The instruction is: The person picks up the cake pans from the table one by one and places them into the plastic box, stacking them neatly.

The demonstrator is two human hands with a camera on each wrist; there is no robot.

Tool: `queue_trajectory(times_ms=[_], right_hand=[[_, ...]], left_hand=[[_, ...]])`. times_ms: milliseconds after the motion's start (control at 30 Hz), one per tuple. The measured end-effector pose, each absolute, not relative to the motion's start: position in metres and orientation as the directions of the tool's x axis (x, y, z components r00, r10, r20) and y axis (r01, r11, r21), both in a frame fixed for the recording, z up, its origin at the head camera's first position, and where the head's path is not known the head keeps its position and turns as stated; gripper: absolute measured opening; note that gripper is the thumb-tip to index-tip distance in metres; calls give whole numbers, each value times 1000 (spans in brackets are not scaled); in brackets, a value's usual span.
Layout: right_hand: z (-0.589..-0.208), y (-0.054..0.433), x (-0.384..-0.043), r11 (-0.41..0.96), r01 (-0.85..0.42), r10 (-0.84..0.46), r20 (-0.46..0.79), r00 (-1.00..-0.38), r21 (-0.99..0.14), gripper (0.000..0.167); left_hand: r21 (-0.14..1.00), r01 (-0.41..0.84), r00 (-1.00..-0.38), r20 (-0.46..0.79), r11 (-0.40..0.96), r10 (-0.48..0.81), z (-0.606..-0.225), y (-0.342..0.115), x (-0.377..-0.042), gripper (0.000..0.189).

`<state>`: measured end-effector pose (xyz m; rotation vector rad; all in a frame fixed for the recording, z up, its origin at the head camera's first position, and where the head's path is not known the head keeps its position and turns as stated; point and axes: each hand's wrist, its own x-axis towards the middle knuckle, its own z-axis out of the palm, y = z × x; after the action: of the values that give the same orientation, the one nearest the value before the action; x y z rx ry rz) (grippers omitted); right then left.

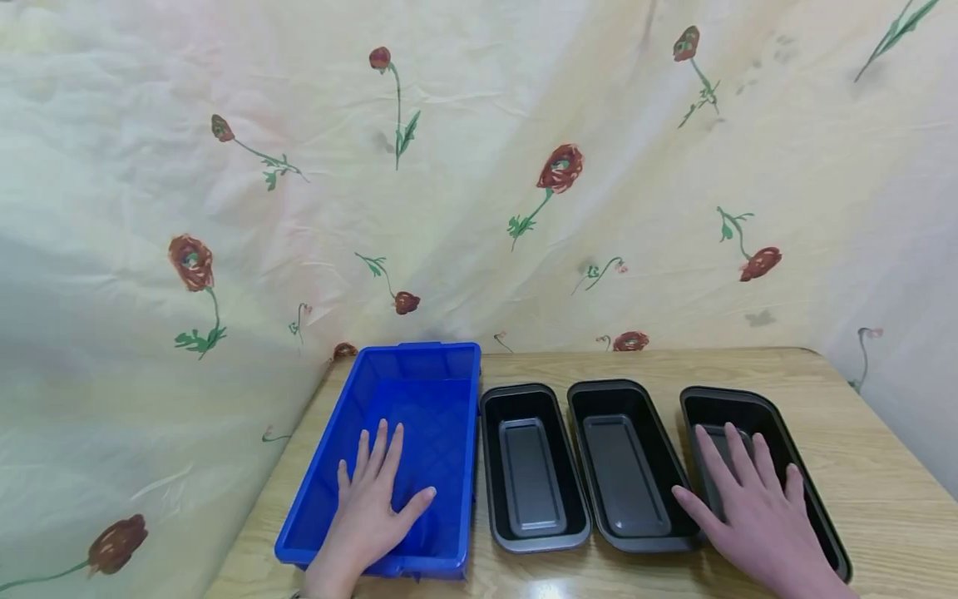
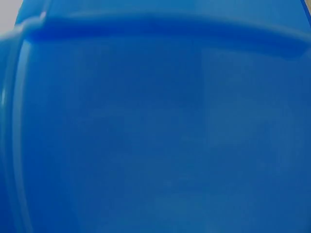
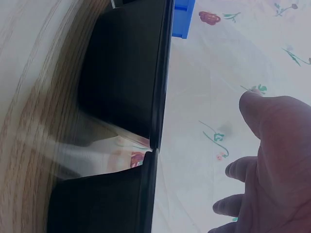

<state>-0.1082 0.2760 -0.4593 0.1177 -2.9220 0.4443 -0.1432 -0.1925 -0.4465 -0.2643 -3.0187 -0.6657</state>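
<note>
Head view first: what do the hands cover?

The left hand [image 1: 367,512] blocks part of the near end of the blue plastic tray [image 1: 441,449], which lies beneath its fingers [image 1: 379,449]. They're straight and spread, holding nothing; whether they touch the tray, I can't tell.

And the right hand [image 1: 763,524]?

Fingers spread as well, gripping nothing. Below them, the right-hand loaf pan [image 1: 711,410] is partly hidden, its near end especially. The middle loaf pan [image 1: 621,466] sits just left of that thumb, and the left loaf pan [image 1: 531,474] stands between the two sets of fingers, beside the tray.

Do the wrist views help?

Blue plastic fills the left one, too blurred to read further. In the right one, the fingers show apart from two black pan walls, and the lowest finger is cut off by the frame. Which pans those are is hard to say.

What about the surface and room?

Wood-grain counter [image 1: 861,466] shows right of the right fingers, its near edge out of frame. Beyond all the fingertips hangs a wrinkled cream cloth [image 1: 464,208] printed with red poppies.
</note>
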Motion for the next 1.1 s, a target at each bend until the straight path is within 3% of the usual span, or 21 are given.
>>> queue_trajectory(times_ms=[600,867,1100], right_hand=[[-463,271,-110,921,-194,-99,278,-955,-339,90],[-461,268,-113,907,-198,-106,254,-961,-372,86],[-456,262,-117,884,-191,-94,238,-967,-426,83]], left_hand=[[445,60,-998,59,894,38,-445,-242,-138,97],[451,-56,-998,10,891,-67,-447,-273,-136,89],[524,-87,-996,-25,847,-87,-452,-287,-136,79]])
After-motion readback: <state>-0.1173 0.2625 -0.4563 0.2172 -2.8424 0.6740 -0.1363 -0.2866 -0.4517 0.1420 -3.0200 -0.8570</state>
